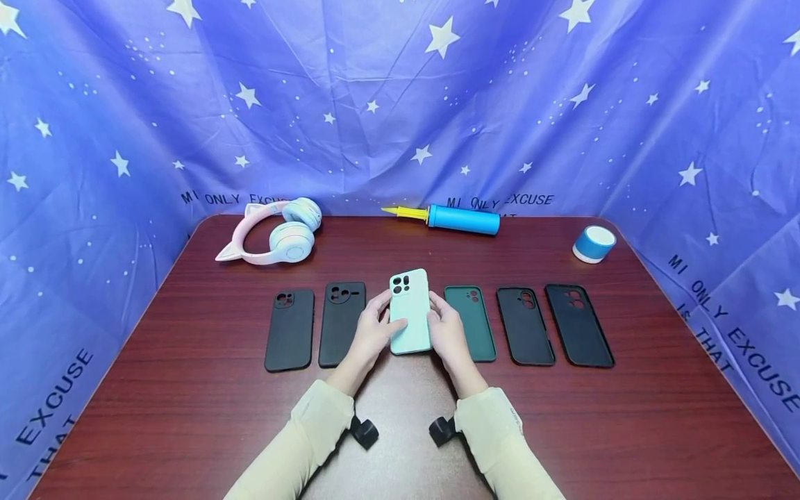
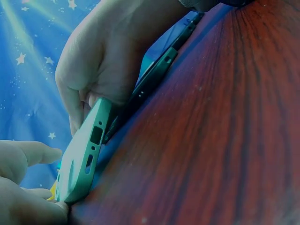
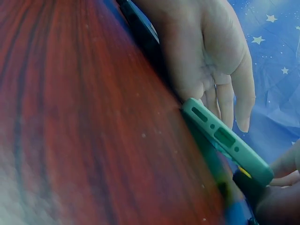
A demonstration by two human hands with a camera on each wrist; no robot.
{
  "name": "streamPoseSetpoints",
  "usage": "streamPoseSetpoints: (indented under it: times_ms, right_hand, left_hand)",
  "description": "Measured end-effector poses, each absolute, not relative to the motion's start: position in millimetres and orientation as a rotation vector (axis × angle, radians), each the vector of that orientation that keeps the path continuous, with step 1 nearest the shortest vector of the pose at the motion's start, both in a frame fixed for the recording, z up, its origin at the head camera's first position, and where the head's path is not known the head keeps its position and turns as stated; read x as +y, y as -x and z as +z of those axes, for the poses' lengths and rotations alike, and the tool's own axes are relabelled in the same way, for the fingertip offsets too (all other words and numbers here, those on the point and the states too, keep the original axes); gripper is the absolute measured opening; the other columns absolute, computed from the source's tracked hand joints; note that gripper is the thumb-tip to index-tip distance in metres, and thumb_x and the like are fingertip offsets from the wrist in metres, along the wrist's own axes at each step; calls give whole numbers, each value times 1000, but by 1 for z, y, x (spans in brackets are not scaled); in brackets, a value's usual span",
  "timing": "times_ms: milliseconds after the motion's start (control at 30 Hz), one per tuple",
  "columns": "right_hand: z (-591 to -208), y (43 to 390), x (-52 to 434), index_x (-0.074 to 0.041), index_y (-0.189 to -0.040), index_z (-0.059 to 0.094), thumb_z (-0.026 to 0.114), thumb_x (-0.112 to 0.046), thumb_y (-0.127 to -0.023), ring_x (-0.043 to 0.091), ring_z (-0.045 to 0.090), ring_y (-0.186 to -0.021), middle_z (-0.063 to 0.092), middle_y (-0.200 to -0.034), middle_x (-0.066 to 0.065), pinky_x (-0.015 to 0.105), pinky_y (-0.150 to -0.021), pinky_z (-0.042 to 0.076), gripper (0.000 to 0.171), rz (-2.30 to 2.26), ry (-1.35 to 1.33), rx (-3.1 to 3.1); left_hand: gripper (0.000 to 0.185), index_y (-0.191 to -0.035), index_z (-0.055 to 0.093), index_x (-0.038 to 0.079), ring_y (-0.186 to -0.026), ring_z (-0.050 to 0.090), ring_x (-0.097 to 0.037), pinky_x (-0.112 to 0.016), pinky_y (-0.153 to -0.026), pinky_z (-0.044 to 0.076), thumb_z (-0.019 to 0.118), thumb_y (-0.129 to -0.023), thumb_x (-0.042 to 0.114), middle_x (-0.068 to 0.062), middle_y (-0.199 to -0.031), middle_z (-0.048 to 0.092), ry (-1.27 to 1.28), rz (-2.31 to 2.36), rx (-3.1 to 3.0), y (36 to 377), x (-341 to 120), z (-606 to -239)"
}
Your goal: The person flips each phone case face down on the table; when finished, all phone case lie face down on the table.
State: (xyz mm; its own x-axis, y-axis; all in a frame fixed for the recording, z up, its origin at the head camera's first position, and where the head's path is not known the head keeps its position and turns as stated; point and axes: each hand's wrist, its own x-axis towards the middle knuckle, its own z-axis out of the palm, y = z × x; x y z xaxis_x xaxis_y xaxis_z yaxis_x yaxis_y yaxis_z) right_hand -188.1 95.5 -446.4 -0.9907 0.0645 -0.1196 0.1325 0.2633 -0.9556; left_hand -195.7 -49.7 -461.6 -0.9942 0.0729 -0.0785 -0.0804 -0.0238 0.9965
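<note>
A mint-green phone case [image 1: 415, 312] with a camera cut-out at its upper left is held between both hands near the middle of the table. My left hand [image 1: 373, 330] grips its left edge, the thumb lying across the case's back. The right hand [image 1: 447, 330] holds the opposite edge. In both wrist views the case's bottom edge [image 2: 89, 154] shows its port openings, and the case is tilted. Left of the hands lie two black cases, one [image 1: 342, 323] close to my left hand and another [image 1: 289, 333] farther out. A dark green case [image 1: 478, 330] lies beside the right hand.
Two more black cases [image 1: 528, 330] [image 1: 581, 326] lie farther right, inner sides up. Behind are cat-ear headphones [image 1: 290, 243], a blue and yellow hand pump [image 1: 462, 219] and a blue-white cylinder [image 1: 594, 244]. Starry blue fabric [image 1: 375, 83] surrounds the wooden table [image 1: 187, 417].
</note>
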Motion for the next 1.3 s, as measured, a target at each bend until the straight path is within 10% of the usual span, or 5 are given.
streamPoseSetpoints:
  times_ms: [1300]
  right_hand:
    - [-444,184,92,-5,-147,40,53,3,-93,32,42,-138,41,-151,18,39,-111,43,56,-1792,-212,2484]
  left_hand:
    - [68,-144,36,-8,-144,31,-33,-40,-120,27,61,-81,-9,-24,-150,35,153,2090,2266,186,-39,-451]
